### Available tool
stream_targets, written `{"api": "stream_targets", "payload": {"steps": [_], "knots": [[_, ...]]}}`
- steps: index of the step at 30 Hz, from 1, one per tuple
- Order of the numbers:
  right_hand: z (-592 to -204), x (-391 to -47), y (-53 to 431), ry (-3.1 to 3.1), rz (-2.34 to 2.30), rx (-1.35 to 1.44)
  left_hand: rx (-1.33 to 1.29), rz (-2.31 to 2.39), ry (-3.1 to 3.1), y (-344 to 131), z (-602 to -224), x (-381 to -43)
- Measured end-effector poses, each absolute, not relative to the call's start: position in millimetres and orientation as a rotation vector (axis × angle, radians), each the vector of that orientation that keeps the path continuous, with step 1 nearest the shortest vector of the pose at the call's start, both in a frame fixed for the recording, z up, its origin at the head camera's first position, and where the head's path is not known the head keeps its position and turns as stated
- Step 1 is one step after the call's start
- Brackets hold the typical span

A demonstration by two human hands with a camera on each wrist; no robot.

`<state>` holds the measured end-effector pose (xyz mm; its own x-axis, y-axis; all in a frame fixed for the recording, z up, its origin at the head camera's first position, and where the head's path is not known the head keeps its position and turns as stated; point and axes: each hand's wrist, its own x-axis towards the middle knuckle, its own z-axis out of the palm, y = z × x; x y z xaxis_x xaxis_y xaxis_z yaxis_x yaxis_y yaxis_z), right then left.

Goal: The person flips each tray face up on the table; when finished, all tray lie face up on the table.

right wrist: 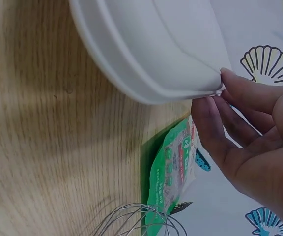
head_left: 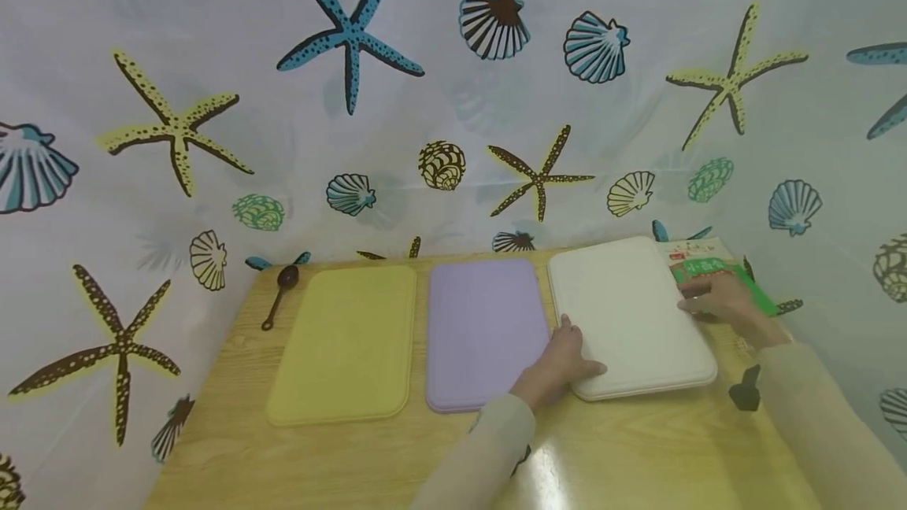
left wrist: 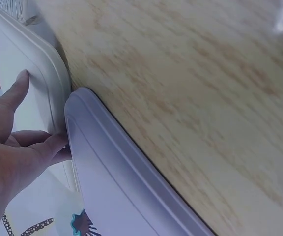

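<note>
Both hands hold a white rounded rectangular board (head_left: pixel 631 321) with a stepped rim, perhaps an upturned tray. My left hand (head_left: pixel 563 356) grips its left edge, the thumb lying on top and the fingers at the side, as the left wrist view shows. At the right edge my right hand (head_left: pixel 719 297) pinches the rim between thumb and fingers. In the right wrist view the white board's near corner (right wrist: pixel 146 73) stands raised off the table. A purple board (head_left: pixel 485 337) of like shape lies just left of it, close to my left hand (left wrist: pixel 14 157).
A yellow board (head_left: pixel 347 345) lies farther left, with a dark brown spoon (head_left: pixel 286 278) beyond it. Behind my right hand is a green and white packet (head_left: pixel 708 258). A wire whisk (right wrist: pixel 136 219) lies near the packet. A shell-patterned curtain (head_left: pixel 439 101) surrounds the wooden table (head_left: pixel 354 463).
</note>
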<state>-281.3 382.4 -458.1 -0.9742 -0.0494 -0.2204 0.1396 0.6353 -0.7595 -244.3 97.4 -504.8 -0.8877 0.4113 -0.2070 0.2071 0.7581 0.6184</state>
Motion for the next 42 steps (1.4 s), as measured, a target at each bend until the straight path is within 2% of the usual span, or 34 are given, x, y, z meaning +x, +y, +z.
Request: {"api": "stream_targets", "payload": {"steps": [10,29,42], "knots": [[-443,-285,385,2.588,-1.305,0.013,0.529,0.925,2.589,94,-505,-248],[-422,-290,376,2.586,-1.295,0.035,0.371,1.121,2.541,92,-507,-249],[-401,-291,363,2.579,-1.298,0.018,0.388,1.111,2.508,89,-500,-248]]}}
